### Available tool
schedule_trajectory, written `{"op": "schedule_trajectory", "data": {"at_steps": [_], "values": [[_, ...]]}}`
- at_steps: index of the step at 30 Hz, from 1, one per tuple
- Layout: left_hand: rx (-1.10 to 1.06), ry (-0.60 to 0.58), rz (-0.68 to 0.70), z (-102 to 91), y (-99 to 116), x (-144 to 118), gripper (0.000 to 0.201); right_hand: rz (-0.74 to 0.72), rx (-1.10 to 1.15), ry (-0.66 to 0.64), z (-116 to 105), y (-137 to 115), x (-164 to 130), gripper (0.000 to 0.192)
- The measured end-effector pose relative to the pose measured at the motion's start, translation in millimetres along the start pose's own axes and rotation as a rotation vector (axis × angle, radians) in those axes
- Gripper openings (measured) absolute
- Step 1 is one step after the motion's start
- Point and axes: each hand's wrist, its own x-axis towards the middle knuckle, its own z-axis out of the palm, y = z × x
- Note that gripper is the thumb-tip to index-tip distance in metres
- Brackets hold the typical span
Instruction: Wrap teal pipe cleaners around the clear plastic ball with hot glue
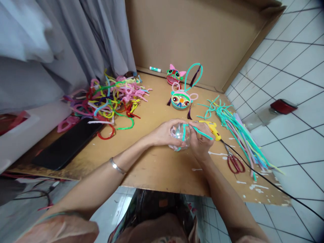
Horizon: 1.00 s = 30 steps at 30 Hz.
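Over front-centre of the cardboard work board (157, 168): both hands meet on a clear plastic ball (179, 135), held just above the surface. Left hand (164, 132) cupped round ball's left side, fingers curled over top, closed snug on it; wrist w/ metal bangle (116, 166), forearm coming in low from lower left. Right hand (199, 140) closed in a pinch on a teal pipe cleaner (199, 132), thumb + forefinger tight; one part of it bends down across the ball, free end pokes out to the right. Right forearm rises from bottom right, wrist bent inward.

Yellow glue gun (214, 130) lies just behind right hand, black cord trailing off right. Red-handled scissors (234, 162) near, to the right. Bundle of teal/pastel pipe cleaners (238, 131) beyond. Two finished pipe-cleaner figures (181, 98) further back; mixed-colour heap (113, 98) back left.
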Motion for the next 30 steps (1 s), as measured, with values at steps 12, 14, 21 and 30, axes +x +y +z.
{"op": "schedule_trajectory", "data": {"at_steps": [12, 14, 21, 30], "values": [[0.000, -0.029, -0.020, 0.8, -2, 0, 0.071, -0.015, 0.045, -0.039, 1, -1, 3, 0.014], [0.002, -0.027, -0.013, 1.5, -2, 0, 0.072, -0.002, 0.033, -0.032, 1, 1, 2, 0.014], [-0.029, -0.023, -0.047, -0.5, -2, 0, 0.075, 0.085, -0.065, -0.074, -6, -2, 7, 0.030], [-0.016, -0.011, -0.056, 0.3, -3, 0, 0.075, 0.016, -0.035, -0.054, -9, -4, 9, 0.029]]}}
